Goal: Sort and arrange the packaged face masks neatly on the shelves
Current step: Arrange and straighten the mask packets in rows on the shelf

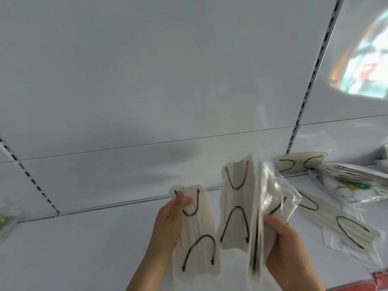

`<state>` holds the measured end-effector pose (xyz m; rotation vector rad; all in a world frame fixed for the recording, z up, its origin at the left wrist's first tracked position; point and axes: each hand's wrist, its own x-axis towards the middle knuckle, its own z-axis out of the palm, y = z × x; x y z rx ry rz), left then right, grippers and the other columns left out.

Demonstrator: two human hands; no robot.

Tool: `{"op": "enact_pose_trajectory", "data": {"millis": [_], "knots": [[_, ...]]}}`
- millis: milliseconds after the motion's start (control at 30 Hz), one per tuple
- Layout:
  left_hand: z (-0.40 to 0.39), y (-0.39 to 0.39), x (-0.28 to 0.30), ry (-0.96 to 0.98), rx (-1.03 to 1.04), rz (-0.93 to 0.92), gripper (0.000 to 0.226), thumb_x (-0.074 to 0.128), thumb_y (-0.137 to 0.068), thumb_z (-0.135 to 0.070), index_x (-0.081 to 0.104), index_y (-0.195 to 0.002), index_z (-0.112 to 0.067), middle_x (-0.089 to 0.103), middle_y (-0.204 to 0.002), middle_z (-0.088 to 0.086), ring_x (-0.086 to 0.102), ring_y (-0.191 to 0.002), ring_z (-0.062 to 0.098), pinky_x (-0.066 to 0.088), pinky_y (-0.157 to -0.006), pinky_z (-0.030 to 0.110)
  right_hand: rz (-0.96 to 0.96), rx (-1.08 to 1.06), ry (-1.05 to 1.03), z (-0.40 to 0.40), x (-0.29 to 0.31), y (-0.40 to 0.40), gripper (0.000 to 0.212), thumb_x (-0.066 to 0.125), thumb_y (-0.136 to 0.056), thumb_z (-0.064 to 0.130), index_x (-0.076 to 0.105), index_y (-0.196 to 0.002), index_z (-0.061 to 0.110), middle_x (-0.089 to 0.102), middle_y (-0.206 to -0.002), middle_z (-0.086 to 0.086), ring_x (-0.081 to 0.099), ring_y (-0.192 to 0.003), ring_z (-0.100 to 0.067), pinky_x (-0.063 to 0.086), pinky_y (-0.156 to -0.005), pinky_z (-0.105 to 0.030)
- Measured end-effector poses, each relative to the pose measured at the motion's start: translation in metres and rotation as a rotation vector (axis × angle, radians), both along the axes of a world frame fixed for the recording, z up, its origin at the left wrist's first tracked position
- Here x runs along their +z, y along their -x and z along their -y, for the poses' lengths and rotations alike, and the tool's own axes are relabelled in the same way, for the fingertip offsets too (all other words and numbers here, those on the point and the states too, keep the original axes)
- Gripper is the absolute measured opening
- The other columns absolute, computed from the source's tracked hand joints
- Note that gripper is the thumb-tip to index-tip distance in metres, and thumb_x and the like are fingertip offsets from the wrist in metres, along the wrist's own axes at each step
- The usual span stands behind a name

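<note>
A shop: white slotted-upright shelving (312, 80), packaged masks (344, 177) on shelf.

Two bare forearms rise from the lower edge, no sleeves showing. The left hand (171, 219) and right hand (283, 244) wear no gloves, rings or watch.

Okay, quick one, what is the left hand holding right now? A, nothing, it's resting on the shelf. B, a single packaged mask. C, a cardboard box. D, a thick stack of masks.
B: the left hand pinches one packaged mask near its top, while the right hand grips the stack.
</note>
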<state>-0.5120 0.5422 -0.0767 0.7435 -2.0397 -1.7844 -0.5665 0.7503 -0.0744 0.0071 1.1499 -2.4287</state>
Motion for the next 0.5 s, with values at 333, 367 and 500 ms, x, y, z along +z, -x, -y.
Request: {"op": "enact_pose_trajectory", "data": {"millis": [333, 367, 500], "knots": [[-0.014, -0.006, -0.005, -0.401, -0.181, -0.025, 0.046, 0.085, -0.074, -0.033, 0.074, -0.111, -0.008, 0.078, -0.107, 0.012, 0.074, -0.102, 0.027, 0.056, -0.093, 0.04, 0.05, 0.024, -0.328, 0.01, -0.017, -0.008, 0.023, 0.062, -0.086, -0.001, 0.068, -0.109, -0.005, 0.073, -0.098, -0.027, 0.071, -0.085, -0.039, 0.055, -0.086, -0.051], [-0.015, -0.007, -0.003, -0.419, -0.191, -0.015, 0.037, 0.083, -0.079, -0.027, 0.074, -0.107, -0.005, 0.078, -0.102, 0.016, 0.075, -0.094, 0.03, 0.058, -0.083, 0.039, 0.045, 0.044, -0.348, 0.009, -0.017, -0.009, 0.021, 0.062, -0.087, -0.001, 0.069, -0.106, -0.005, 0.073, -0.097, -0.027, 0.072, -0.083, -0.038, 0.055, -0.085, -0.05], [-0.02, -0.009, -0.001, -0.243, -0.182, -0.003, 0.016, 0.079, -0.084, -0.02, 0.073, -0.098, -0.015, 0.079, -0.091, 0.005, 0.076, -0.083, 0.02, 0.058, -0.073, 0.034, 0.003, 0.047, -0.42, 0.01, -0.018, -0.012, 0.014, 0.064, -0.09, 0.001, 0.071, -0.101, 0.0, 0.075, -0.093, -0.022, 0.074, -0.083, -0.036, 0.057, -0.081, -0.047]]}}
